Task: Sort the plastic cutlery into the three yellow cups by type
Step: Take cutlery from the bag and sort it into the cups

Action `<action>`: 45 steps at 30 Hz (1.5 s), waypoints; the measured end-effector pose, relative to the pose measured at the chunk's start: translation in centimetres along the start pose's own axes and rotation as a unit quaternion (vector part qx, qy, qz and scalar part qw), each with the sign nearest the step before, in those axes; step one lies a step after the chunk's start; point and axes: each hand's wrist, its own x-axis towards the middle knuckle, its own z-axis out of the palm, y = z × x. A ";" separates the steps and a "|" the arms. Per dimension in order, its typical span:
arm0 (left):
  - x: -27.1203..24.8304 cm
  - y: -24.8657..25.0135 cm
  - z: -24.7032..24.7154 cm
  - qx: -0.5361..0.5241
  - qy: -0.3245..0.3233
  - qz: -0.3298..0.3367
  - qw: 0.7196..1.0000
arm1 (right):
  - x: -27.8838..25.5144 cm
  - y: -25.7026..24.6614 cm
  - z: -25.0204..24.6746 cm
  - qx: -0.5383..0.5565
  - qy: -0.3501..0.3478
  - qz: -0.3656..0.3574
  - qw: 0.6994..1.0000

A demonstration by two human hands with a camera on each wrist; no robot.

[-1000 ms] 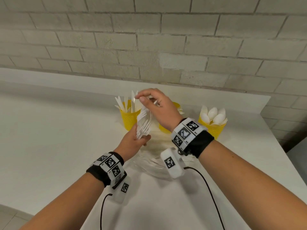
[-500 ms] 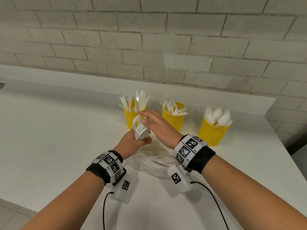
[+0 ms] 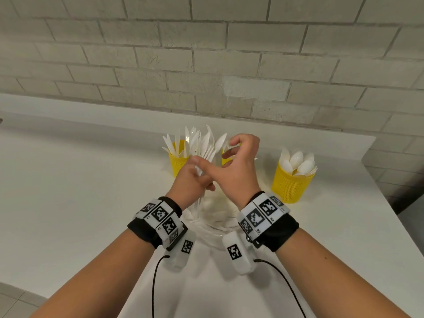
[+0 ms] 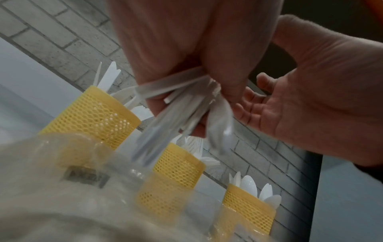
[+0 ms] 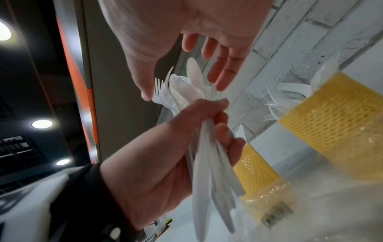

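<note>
I saw left hand [image 3: 191, 180] grasping cutlery bundle [image 3: 206, 145] above worktop [image 3: 68, 191], at 6 o'clock from yellow cups [image 3: 290, 182]. Right hand [image 3: 236, 166] fingers [image 5: 222, 65] released, hovering beside bundle tips.

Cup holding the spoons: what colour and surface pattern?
Yellow cup, with a fine mesh-like perforated pattern; clearest in the left wrist view.

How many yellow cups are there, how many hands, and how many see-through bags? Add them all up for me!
Yellow mesh plastic cups: 3, left, middle, right
Bare hands: 2, left hand holding the white cutlery bunch, right hand above it
Clear crinkled plastic bags: 1
Total: 6
</note>
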 end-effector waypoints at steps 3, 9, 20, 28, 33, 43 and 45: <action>0.4 0.0 0.5 -0.048 0.023 -0.016 0.998 | -0.2 0.6 -0.1 -0.020 -0.026 0.005 0.999; 0.1 0.3 0.8 -0.053 0.012 -0.001 0.999 | 0.6 0.0 -1.1 0.025 -0.014 -0.006 1.000; -0.1 -0.4 0.2 -0.083 -0.022 0.004 0.996 | 3.0 -2.4 -4.0 0.113 0.013 0.007 0.994; -0.5 0.2 0.3 -0.093 -0.065 0.006 0.994 | 5.3 -1.5 -2.6 -0.062 -0.064 0.026 0.996; -0.3 0.0 0.2 -0.094 -0.041 -0.011 0.995 | 6.8 -4.2 -3.8 0.074 0.064 -0.026 0.995; 0.6 -0.2 0.7 -0.014 0.055 0.025 0.998 | 2.8 -3.5 -1.6 0.132 -0.033 0.061 0.989; 0.8 -0.1 1.1 0.001 0.065 0.019 0.998 | 1.6 -2.8 -0.4 0.090 -0.052 0.096 0.990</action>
